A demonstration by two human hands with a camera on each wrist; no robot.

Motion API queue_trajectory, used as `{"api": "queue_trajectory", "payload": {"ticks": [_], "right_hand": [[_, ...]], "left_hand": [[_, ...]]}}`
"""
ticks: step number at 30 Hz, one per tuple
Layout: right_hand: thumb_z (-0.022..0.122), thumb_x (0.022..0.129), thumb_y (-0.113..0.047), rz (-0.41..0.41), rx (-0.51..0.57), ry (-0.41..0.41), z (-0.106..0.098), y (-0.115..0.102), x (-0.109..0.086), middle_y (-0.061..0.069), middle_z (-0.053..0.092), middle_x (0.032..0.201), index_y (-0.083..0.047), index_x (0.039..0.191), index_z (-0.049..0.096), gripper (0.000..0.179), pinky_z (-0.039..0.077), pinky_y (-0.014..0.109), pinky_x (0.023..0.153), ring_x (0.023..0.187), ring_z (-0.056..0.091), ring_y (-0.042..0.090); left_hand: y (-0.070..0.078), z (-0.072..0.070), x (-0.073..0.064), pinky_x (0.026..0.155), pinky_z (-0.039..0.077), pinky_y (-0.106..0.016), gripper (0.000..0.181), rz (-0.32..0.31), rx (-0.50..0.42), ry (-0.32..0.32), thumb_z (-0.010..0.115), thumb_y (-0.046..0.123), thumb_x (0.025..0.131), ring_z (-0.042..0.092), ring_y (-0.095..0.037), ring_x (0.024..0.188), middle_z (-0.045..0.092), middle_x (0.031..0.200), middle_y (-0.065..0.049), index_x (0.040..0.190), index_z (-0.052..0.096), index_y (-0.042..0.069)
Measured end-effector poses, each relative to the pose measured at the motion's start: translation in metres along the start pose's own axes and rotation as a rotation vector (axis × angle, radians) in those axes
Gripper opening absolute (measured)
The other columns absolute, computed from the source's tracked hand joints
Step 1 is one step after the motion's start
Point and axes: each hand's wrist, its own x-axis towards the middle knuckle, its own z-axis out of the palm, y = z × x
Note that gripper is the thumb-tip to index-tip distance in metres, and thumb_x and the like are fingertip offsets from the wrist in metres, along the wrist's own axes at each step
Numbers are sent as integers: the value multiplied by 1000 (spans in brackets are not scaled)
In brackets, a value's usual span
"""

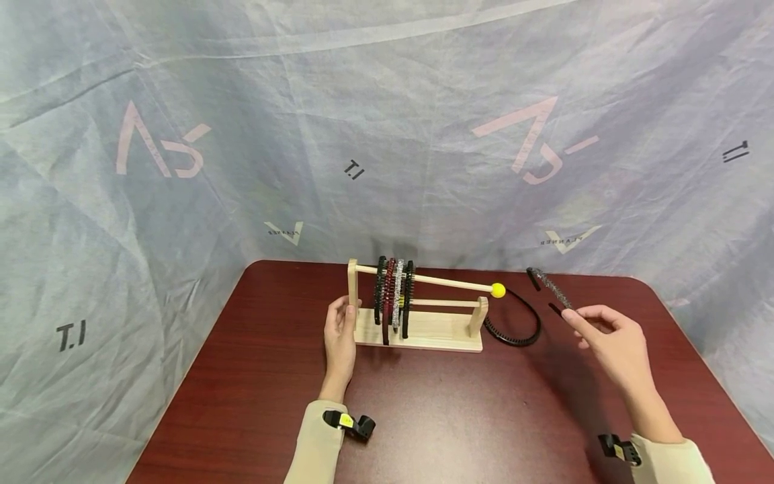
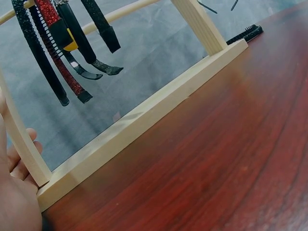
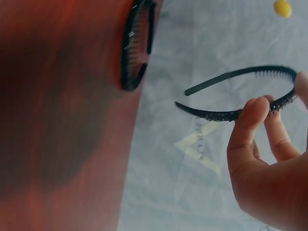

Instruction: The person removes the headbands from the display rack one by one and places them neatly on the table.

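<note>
In the head view my left hand [image 1: 340, 343] grips the left upright post of a wooden headband stand [image 1: 447, 331]. The left wrist view has its fingers [image 2: 32, 134] behind the post [image 2: 24, 144]. Several headbands, black, red glitter [image 1: 390, 289] and silver glitter [image 1: 398, 292], hang from the stand's upper rod [image 1: 453, 282], towards its left end. My right hand [image 1: 618, 343], raised at the right, pinches a glittery dark headband [image 3: 224, 116] between thumb and fingers. That headband is apart from the stand, its tips pointing away from the palm in the right wrist view.
A toothed black headband [image 1: 514, 343] lies on the table just right of the stand. The upper rod ends in a yellow ball [image 1: 498, 290]. Behind the dark red tabletop [image 1: 435, 417] hangs a grey printed cloth [image 1: 399, 134].
</note>
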Motion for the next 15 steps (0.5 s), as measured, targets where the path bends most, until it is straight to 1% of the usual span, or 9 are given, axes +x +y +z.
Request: {"api": "queue_trajectory", "payload": {"ticks": [3,5,7,11,15], "right_hand": [[86,101,-25,-11,-8,-8,-6,10,0,-31,75,96,-19,109,81,11,58,19,69,74,74,0],[89,98,-26,-30,-42,-18,-9,16,-1,-37,71,108,-15,111,81,19,56,16,71,81,73,-5],[91,97,-28,-53,-85,-30,-13,22,-1,-40,65,118,-11,113,82,25,55,14,74,87,71,-9],[93,94,-31,-106,-177,-62,-21,31,0,-40,58,129,-8,115,82,33,51,10,78,91,69,-11],[96,92,-31,-140,-222,-76,-29,40,2,-33,61,137,-8,112,83,33,51,9,78,89,72,-10]], "left_hand": [[0,1,0,113,45,-24,31,-3,-3,2,52,10,119,60,-45,141,62,144,-41,146,56,-5],[-1,1,0,113,46,-24,31,-5,-8,3,52,10,119,59,-48,142,63,144,-40,146,56,-5],[-1,0,0,114,45,-24,32,-6,-11,1,52,10,119,58,-48,142,62,145,-41,147,55,-5],[0,0,0,114,45,-24,32,-12,-18,-2,51,9,119,59,-45,143,61,146,-40,147,55,-5],[0,0,0,114,44,-25,32,-12,-5,-6,51,11,120,59,-43,144,62,146,-39,148,55,-4]]}}
